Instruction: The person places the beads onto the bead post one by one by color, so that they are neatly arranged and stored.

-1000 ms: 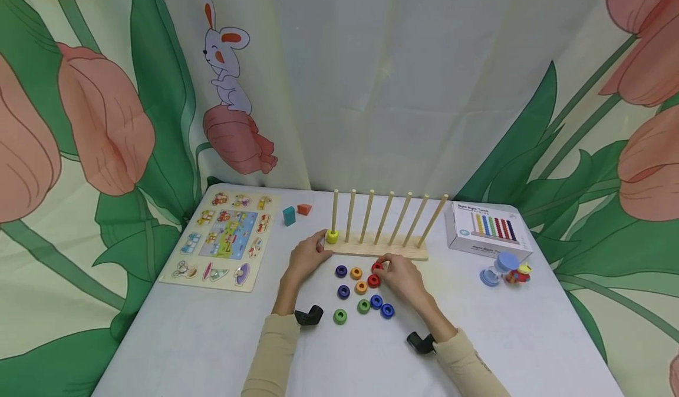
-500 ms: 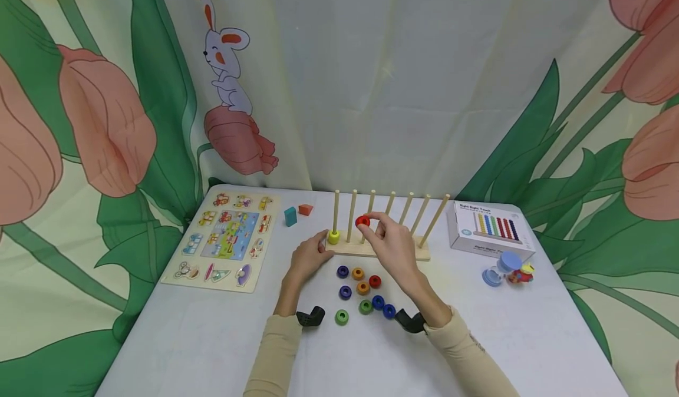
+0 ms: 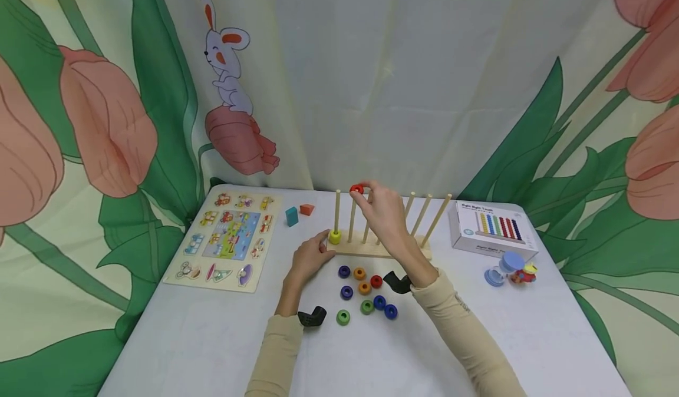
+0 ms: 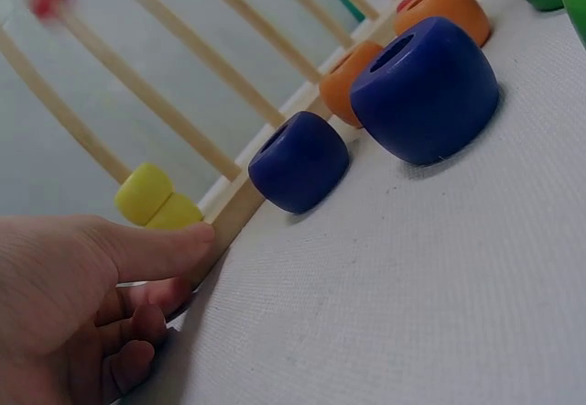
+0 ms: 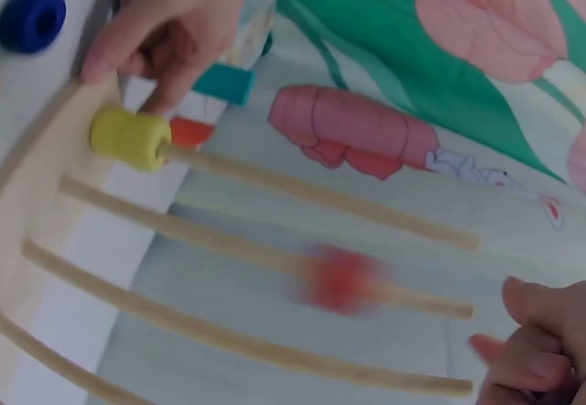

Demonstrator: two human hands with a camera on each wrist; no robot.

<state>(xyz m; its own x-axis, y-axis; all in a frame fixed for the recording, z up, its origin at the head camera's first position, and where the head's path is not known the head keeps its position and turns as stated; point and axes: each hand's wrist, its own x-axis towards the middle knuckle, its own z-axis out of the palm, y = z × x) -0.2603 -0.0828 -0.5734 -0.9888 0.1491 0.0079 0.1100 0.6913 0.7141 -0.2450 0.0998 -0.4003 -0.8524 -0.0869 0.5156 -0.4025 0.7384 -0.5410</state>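
Observation:
My left hand (image 3: 310,258) holds the left end of a wooden peg stand (image 3: 366,248), its thumb (image 4: 174,251) on the base edge in the left wrist view. Two yellow beads (image 3: 334,237) are stacked on the leftmost peg. A red bead (image 5: 343,279), blurred by motion, is on the second peg, with the peg passing through it. In the right wrist view my right hand (image 5: 540,345) is apart from that bead, beyond the peg tops, fingers loosely bent and holding nothing. From the head view the right hand (image 3: 387,214) covers the upper parts of some middle pegs.
Loose beads lie before the stand: purple (image 3: 346,293), orange (image 3: 364,288), red (image 3: 376,281), green (image 3: 343,317) and blue (image 3: 391,311). A picture puzzle board (image 3: 228,238) and two blocks (image 3: 292,216) are at left. A box (image 3: 493,229), blue sand timer (image 3: 504,267) and small figure (image 3: 525,273) stand right.
My right hand picked up a red bead from the table, raised it to the second peg's top and let it go onto the peg. The left hand stayed at the stand's end.

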